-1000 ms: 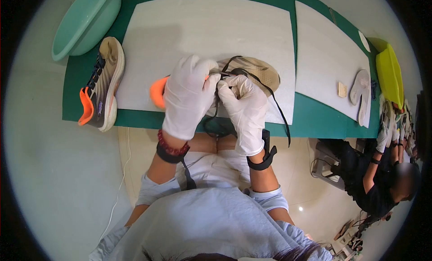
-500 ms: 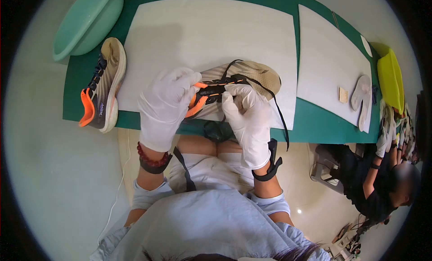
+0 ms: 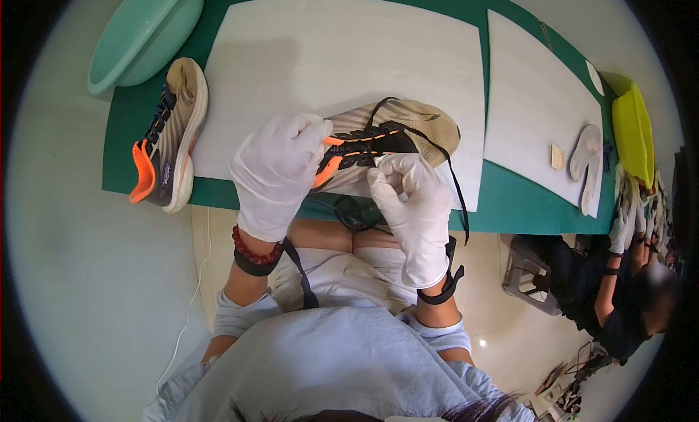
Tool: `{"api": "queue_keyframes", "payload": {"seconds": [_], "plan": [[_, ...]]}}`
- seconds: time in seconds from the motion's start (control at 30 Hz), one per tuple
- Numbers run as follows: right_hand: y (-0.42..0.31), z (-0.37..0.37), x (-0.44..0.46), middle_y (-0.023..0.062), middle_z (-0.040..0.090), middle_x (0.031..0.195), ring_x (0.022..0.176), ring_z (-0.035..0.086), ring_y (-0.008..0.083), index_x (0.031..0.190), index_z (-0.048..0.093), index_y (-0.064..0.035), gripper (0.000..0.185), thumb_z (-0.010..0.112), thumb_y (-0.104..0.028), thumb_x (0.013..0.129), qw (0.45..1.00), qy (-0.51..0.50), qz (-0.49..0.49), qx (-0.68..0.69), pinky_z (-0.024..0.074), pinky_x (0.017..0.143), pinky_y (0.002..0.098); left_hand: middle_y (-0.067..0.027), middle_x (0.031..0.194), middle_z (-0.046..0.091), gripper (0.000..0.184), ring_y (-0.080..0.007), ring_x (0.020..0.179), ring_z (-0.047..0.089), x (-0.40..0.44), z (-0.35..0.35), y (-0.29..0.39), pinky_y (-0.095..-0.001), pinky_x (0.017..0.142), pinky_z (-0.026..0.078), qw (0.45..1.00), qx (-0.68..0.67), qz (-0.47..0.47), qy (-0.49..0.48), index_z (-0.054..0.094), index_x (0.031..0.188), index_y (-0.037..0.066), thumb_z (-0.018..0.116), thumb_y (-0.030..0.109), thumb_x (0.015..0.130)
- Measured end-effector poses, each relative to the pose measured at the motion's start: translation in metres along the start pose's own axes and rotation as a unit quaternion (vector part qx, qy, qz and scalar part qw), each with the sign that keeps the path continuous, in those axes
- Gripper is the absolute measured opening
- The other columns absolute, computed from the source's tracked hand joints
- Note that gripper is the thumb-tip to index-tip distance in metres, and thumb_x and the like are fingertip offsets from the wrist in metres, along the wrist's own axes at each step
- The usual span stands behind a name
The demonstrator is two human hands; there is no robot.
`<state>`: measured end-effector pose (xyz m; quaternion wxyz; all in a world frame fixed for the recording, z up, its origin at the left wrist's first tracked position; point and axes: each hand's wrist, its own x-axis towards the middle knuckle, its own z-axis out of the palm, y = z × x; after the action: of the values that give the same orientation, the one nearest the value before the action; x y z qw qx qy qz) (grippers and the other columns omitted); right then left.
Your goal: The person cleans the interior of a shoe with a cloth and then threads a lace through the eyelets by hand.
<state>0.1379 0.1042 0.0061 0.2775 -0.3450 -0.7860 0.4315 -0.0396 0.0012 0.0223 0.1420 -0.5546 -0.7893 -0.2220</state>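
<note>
A beige running shoe with grey stripes and orange collar lies sideways, toe to the right. My gloved left hand is closed on its collar end, fingers at the orange-edged tongue. At the near row of eyelets, my gloved right hand is closed in a pinch by the black shoelace; its fingertips partly hide what they grip. One free end of the lace trails over the toe and past the table edge. More black lace hangs loose between my hands.
Beneath the shoe is a white mat on a green table. The matching shoe stands at left, near a teal basin. Rightward are a second white mat, insoles and a yellow basin. A co-worker sits at far right.
My right hand has moved slightly down and right, uncovering more of the lacing. Loose lace between the hands has shifted. My left hand keeps its hold at the collar.
</note>
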Motion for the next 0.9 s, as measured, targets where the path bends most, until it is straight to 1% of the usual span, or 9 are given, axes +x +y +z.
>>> {"api": "queue_keyframes", "payload": {"seconds": [0.03, 0.13, 0.23, 0.33, 0.47, 0.53, 0.73, 0.83, 0.9], "plan": [[0.002, -0.003, 0.001, 0.0077, 0.067, 0.080, 0.068, 0.066, 0.0226, 0.086, 0.067, -0.0076, 0.017, 0.081, -0.015, 0.090, 1.000, 0.006, -0.014, 0.003, 0.0529, 0.064, 0.0348, 0.0070, 0.100, 0.071, 0.028, -0.0191, 0.085, 0.065, 0.000, 0.000, 0.000, -0.0349, 0.068, 0.053, 1.000, 0.003, -0.002, -0.003, 0.073, 0.104, 0.020, 0.076, 0.013, 0.077], [0.007, -0.007, -0.001, 0.0071, 0.069, 0.079, 0.065, 0.065, 0.0159, 0.088, 0.070, -0.0075, 0.014, 0.081, -0.015, 0.091, 0.994, -0.034, 0.072, 0.071, 0.0527, 0.063, 0.0300, 0.0068, 0.099, 0.071, 0.028, -0.0188, 0.085, 0.065, 0.000, -0.001, 0.004, -0.0350, 0.068, 0.053, 1.000, 0.014, -0.001, -0.006, 0.073, 0.103, 0.020, 0.076, 0.013, 0.076], [0.010, -0.009, 0.001, 0.0048, 0.071, 0.077, 0.065, 0.063, 0.0089, 0.089, 0.071, -0.0062, 0.013, 0.081, -0.015, 0.092, 0.992, -0.049, 0.100, 0.064, 0.0521, 0.063, 0.0263, 0.0067, 0.097, 0.070, 0.028, -0.0183, 0.086, 0.065, 0.000, -0.001, 0.004, -0.0351, 0.068, 0.053, 1.000, 0.011, 0.004, 0.005, 0.073, 0.102, 0.020, 0.076, 0.013, 0.076], [0.013, -0.008, 0.002, 0.0019, 0.072, 0.078, 0.067, 0.062, 0.0065, 0.088, 0.071, -0.0050, 0.014, 0.082, -0.013, 0.091, 0.984, -0.053, 0.120, 0.118, 0.0518, 0.064, 0.0249, 0.0068, 0.096, 0.070, 0.027, -0.0181, 0.085, 0.064, -0.001, 0.003, 0.001, -0.0352, 0.068, 0.052, 1.000, 0.009, 0.006, 0.014, 0.073, 0.101, 0.021, 0.076, 0.013, 0.075], [0.015, -0.014, 0.005, -0.0004, 0.071, 0.076, 0.068, 0.061, 0.0047, 0.085, 0.071, -0.0044, 0.015, 0.082, -0.012, 0.091, 0.979, -0.086, 0.124, 0.136, 0.0517, 0.065, 0.0241, 0.0024, 0.101, 0.075, 0.028, -0.0220, 0.086, 0.066, 0.000, -0.002, 0.005, -0.0353, 0.073, 0.055, 1.000, 0.006, -0.018, -0.020, 0.077, 0.104, 0.016, 0.076, 0.006, 0.078], [0.018, -0.014, 0.007, 0.0002, 0.071, 0.075, 0.068, 0.061, 0.0053, 0.084, 0.071, -0.0042, 0.015, 0.083, -0.012, 0.089, 0.983, -0.095, 0.113, 0.110, 0.0518, 0.065, 0.0243, 0.0023, 0.101, 0.075, 0.028, -0.0222, 0.085, 0.066, 0.000, -0.002, 0.006, -0.0353, 0.072, 0.055, 1.000, 0.006, -0.019, -0.019, 0.077, 0.103, 0.016, 0.076, 0.006, 0.078], [0.029, -0.016, 0.011, 0.0032, 0.069, 0.072, 0.066, 0.060, 0.0065, 0.080, 0.070, -0.0039, 0.015, 0.083, -0.010, 0.083, 0.982, -0.111, 0.111, 0.106, 0.0511, 0.064, 0.0264, 0.0021, 0.099, 0.074, 0.027, -0.0225, 0.083, 0.066, -0.001, 0.000, 0.006, -0.0354, 0.072, 0.054, 1.000, 0.006, -0.020, -0.009, 0.077, 0.102, 0.016, 0.076, 0.006, 0.077], [0.026, -0.022, 0.014, 0.0036, 0.066, 0.068, 0.064, 0.058, 0.0065, 0.079, 0.069, -0.0040, 0.015, 0.082, -0.010, 0.082, 0.979, -0.135, 0.123, 0.093, 0.0498, 0.062, 0.0262, 0.0019, 0.099, 0.074, 0.027, -0.0224, 0.083, 0.066, -0.001, -0.002, 0.008, -0.0353, 0.071, 0.054, 1.000, 0.005, -0.022, -0.011, 0.077, 0.102, 0.016, 0.076, 0.006, 0.077], [0.027, -0.020, 0.014, 0.0036, 0.064, 0.066, 0.063, 0.055, 0.0068, 0.077, 0.068, -0.0040, 0.016, 0.082, -0.010, 0.082, 0.983, -0.129, 0.101, 0.082, 0.0486, 0.061, 0.0262, 0.0020, 0.099, 0.074, 0.027, -0.0224, 0.084, 0.066, 0.001, -0.002, 0.008, -0.0351, 0.071, 0.054, 1.000, -0.001, -0.023, -0.009, 0.077, 0.102, 0.017, 0.077, 0.006, 0.077]]}}
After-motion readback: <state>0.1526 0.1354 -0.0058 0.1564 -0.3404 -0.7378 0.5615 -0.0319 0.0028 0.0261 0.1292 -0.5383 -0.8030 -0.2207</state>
